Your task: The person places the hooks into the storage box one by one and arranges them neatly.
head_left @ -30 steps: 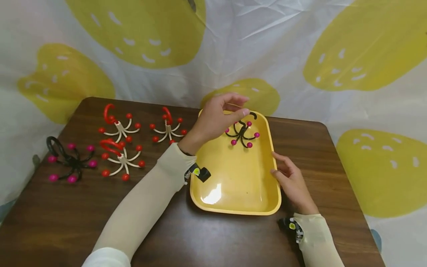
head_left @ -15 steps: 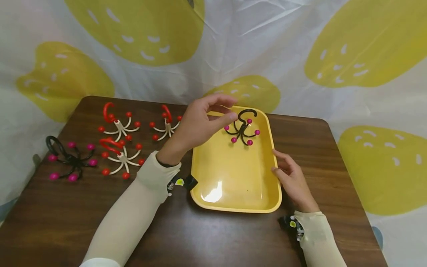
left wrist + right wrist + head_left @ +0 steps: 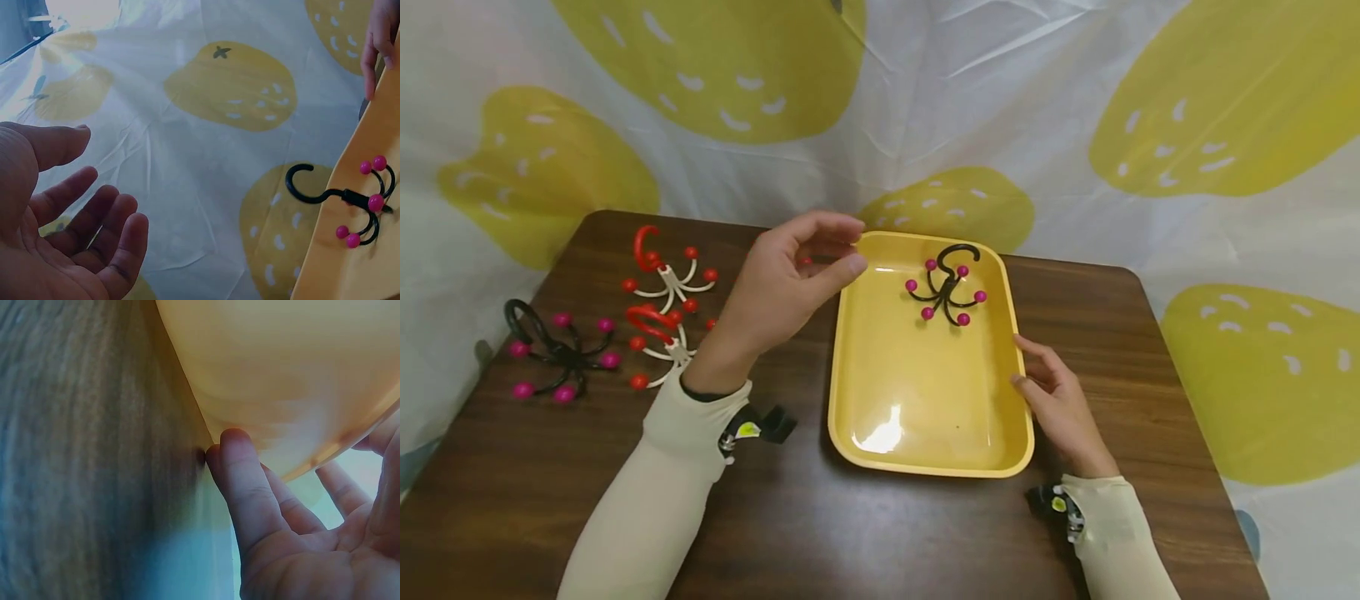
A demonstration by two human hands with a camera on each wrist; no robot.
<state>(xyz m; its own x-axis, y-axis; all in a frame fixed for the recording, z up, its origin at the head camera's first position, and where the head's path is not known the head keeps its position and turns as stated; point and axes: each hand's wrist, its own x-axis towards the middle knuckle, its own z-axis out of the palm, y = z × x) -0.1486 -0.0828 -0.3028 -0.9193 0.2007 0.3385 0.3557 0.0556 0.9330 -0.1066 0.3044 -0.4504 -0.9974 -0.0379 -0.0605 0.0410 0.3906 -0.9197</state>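
Observation:
My left hand [image 3: 790, 283] hangs above the table, just left of the yellow tray [image 3: 842, 375], fingers apart and nothing in them; the left wrist view shows the same empty hand [image 3: 81, 212]. Inside the tray, near its back, stands a black hook with pink balls [image 3: 949, 287], its curl upward. My right hand [image 3: 1063, 408] touches the tray's right wall with its fingertips; in the right wrist view that hand [image 3: 294, 531] lies against the tray's outer side [image 3: 281, 381]. My left hand hides most of a third red-and-white hook.
At the table's left lie a red-and-white hook [image 3: 672, 283], a second one [image 3: 678, 352] in front of it, partly behind my left wrist, and another black hook with pink balls [image 3: 568, 357]. A patterned cloth [image 3: 760, 183] hangs behind the table [image 3: 880, 533].
My left hand has moved left, away from the black hook and off the tray, now covering the third red-and-white hook. The black hook stays in the tray, and my right hand has stayed in place.

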